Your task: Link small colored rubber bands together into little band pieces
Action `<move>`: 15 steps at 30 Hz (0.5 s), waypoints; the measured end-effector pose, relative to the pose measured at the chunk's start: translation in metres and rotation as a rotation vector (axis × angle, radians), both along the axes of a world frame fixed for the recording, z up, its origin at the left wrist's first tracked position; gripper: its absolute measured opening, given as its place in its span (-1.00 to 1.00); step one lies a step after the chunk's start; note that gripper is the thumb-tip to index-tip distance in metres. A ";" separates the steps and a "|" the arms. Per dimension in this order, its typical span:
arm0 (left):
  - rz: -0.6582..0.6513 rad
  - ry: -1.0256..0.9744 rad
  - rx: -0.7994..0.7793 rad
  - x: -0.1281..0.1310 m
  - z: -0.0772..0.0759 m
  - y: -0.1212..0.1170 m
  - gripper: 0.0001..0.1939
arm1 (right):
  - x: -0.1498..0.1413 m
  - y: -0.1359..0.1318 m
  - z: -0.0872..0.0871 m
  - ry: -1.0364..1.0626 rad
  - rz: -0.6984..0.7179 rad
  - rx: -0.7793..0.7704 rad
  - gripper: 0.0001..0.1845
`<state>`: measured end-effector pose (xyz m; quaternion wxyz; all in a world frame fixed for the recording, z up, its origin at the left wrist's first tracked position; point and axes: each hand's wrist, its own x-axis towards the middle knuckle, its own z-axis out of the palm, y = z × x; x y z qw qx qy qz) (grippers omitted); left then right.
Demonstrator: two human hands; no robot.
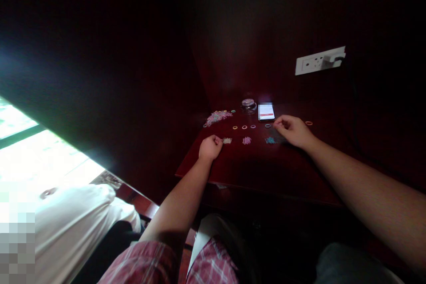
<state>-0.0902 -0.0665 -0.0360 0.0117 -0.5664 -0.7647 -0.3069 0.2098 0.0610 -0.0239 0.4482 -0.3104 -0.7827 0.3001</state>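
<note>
- Near the centre of the frame, a cream pile (227, 140), a pink pile (246, 140) and a teal pile (270, 140) of what look like small elastic bands lie apart in a row on the dark red table (253, 168).
- Just left of the cream pile, the left hand (210, 147) has its fingers loosely curled; whether they are closed or hold anything, I cannot tell.
- Above and right of the teal pile, the right hand (293, 129) pinches thumb and fingers together; any band between them is too small to see.
- Behind the piles, coloured rings sit spaced out, with a mixed heap (218, 118) at upper left.
- A sideways brush of the left hand could scatter the cream pile; dim light could make similar colours easy to confuse.
- Farther back, a clear jar (248, 105) stands beside a lit smartphone (266, 112); its screen text and red bar are unreadable, and no brand can be made out.
</note>
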 end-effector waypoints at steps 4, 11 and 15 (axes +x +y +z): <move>0.029 0.011 -0.001 0.000 0.000 0.000 -0.85 | 0.000 0.001 -0.002 0.003 0.005 -0.003 -0.81; 0.001 0.003 -0.035 0.003 0.002 -0.001 -0.84 | 0.000 0.003 -0.003 0.014 0.024 0.017 -0.83; -0.006 -0.022 -0.034 0.002 0.002 -0.002 -0.82 | 0.000 0.002 -0.001 0.019 0.010 0.026 -0.84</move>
